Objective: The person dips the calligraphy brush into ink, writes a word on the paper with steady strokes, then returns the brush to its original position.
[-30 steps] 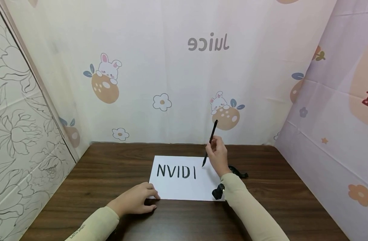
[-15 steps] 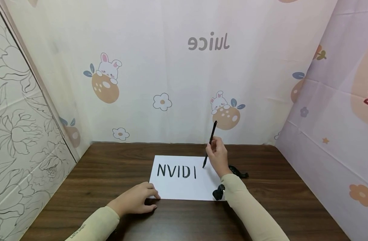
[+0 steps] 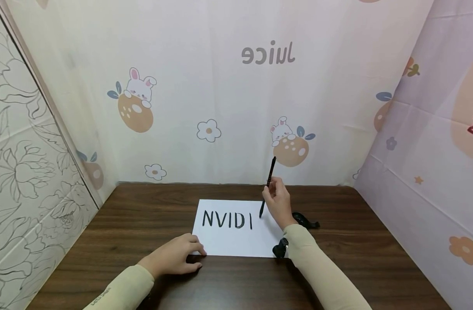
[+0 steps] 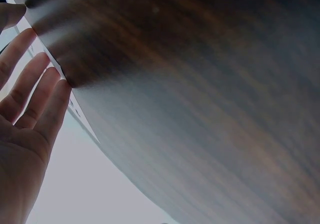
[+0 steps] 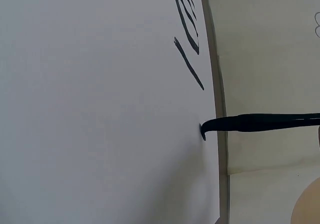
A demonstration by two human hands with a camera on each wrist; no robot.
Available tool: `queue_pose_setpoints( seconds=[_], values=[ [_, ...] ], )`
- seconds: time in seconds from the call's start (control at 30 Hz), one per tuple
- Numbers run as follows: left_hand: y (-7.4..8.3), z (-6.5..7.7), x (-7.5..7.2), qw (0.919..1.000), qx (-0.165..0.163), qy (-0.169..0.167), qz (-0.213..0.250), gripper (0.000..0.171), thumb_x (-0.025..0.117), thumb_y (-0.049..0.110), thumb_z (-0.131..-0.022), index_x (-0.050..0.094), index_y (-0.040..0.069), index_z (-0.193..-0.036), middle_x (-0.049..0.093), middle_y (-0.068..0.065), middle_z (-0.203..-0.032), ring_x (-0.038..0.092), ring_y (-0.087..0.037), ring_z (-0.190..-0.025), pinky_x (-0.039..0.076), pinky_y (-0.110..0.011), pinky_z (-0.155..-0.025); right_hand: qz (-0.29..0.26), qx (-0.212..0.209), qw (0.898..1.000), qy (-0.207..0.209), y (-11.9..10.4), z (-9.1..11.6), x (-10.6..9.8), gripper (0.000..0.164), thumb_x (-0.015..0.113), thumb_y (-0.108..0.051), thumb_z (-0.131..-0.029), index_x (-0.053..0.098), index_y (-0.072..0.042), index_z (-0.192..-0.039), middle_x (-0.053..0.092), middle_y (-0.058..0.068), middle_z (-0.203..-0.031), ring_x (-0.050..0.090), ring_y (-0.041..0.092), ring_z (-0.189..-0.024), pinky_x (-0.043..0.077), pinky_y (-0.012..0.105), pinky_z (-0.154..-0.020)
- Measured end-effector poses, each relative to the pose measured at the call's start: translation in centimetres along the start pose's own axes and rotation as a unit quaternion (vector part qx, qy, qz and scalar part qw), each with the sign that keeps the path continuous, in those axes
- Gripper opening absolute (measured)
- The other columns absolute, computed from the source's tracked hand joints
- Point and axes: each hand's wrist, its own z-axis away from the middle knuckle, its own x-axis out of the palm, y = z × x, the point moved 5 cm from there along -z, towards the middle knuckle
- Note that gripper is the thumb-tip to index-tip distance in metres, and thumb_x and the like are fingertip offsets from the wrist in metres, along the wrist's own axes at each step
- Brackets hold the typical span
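A white sheet of paper point(image 3: 236, 245) lies on the table, bearing the black painted letters "NVIDI" point(image 3: 227, 220). My right hand point(image 3: 279, 203) pinches a slim black writing brush point(image 3: 270, 173), held steeply over the paper to the right of the last letter. In the right wrist view the bent bristle tip of the brush point(image 5: 250, 123) touches the paper, with a small dark mark at it. My left hand point(image 3: 178, 256) rests at the paper's lower left corner, fingers spread and relaxed, fingertips on the edge; the left wrist view shows these fingers point(image 4: 37, 96) too.
A black curved object point(image 3: 306, 221), partly hidden by my right wrist, lies on the brown wooden table point(image 3: 356, 241). A small black device point(image 3: 280, 248) sits at the right wrist above the paper. Printed curtains point(image 3: 182, 86) stand behind and at both sides.
The brush and right hand have come slightly down and toward me; the brush stands a little more upright. The left hand and paper stay in place.
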Motion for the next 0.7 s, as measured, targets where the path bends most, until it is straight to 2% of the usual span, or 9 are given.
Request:
queue_pose_setpoints(
  seconds=[0.53, 0.7],
  values=[
    [0.06, 0.06, -0.06, 0.9999, -0.008, -0.008, 0.008, 0.017, 0.076, 0.026, -0.087, 0.074, 0.018, -0.102, 0.06, 0.009, -0.099, 0.056, -0.007, -0.093, 0.051, -0.026, -0.082, -0.002, 0.009, 1.0, -0.01, -0.31, 0.44, 0.43, 0.019, 0.057, -0.003, -0.095, 0.053, -0.007, -0.113, 0.055, 0.004, -0.088, 0.052, 0.018, -0.077, 0.047, 0.027, -0.063],
    [0.12, 0.06, -0.11, 1.0, -0.002, 0.001, 0.003, 0.017, 0.077, 0.026, -0.086, 0.074, 0.018, -0.101, 0.06, 0.009, -0.098, 0.056, -0.007, -0.092, 0.051, -0.026, -0.082, -0.007, 0.012, 1.0, -0.011, -0.28, 0.48, 0.58, 0.019, 0.057, -0.002, -0.095, 0.053, -0.004, -0.114, 0.054, 0.005, -0.089, 0.052, 0.018, -0.077, 0.046, 0.025, -0.062]
  ],
)
